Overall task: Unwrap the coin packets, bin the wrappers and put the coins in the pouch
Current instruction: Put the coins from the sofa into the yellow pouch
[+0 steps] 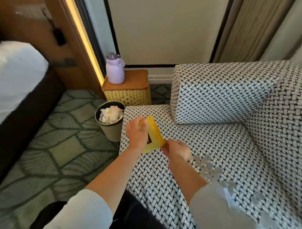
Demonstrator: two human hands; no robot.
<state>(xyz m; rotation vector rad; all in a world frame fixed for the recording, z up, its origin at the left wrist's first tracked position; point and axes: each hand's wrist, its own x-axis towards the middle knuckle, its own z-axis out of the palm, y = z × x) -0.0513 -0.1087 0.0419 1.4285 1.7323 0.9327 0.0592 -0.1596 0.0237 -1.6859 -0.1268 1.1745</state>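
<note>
From the head view, the yellow pouch was in the middle of the frame, lifted just above the woven sofa. The left hand had its fingers curled round the pouch's upper end. The right hand pinched the lower corner, seemingly to pull the mouth wide, and a dark gap showed between the sides. Silvery coins, blurred, lay loose on the sofa at lower right beside the right forearm, handy for scooping in. The bin stood left of centre on the floor against the sofa's edge. It held crumpled white wrappers, so I judged the unwrapping largely done.
</note>
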